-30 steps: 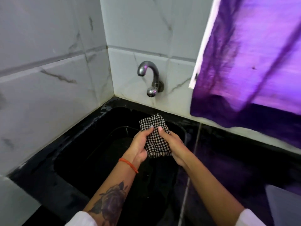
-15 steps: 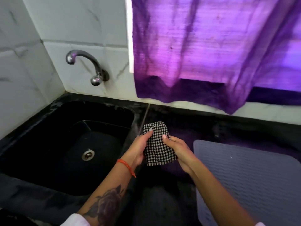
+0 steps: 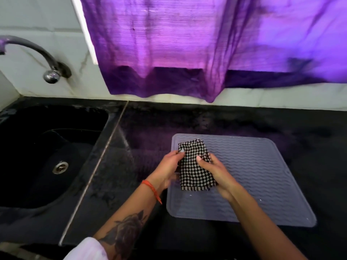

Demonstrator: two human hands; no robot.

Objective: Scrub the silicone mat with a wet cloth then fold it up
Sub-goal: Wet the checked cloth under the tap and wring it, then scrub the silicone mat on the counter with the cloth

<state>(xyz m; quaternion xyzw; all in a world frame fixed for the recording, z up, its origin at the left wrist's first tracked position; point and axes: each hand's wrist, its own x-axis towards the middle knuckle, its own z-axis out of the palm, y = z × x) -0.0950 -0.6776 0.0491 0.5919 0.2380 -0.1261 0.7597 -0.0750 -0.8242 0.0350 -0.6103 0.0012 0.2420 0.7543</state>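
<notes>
I held the checked cloth between both hands, above the left part of the silicone mat. My left hand had its thumb over the cloth's left edge and its fingers curled behind it; my right hand pinched the right edge, thumb on top and the other fingers wrapped under. The cloth was folded into a small packet, its long axis running away from me, its far end over the mat's far-left corner.

The mat lay flat on the black tabletop, directly beneath my hands and spreading mostly to my right. It was roughly square with rounded corners, its wavy ribs running left to right. Whether the cloth touched the mat I could not tell; it looked lifted a little off it.

Since most of the mat stretched rightward and toward me from where the cloth hung, I judged that my right hand was the better placed to press the cloth down and sweep it across. The left, nearer the mat's left edge, could pin that edge so the mat would not slide toward the sink, which sat well apart on my left.
</notes>
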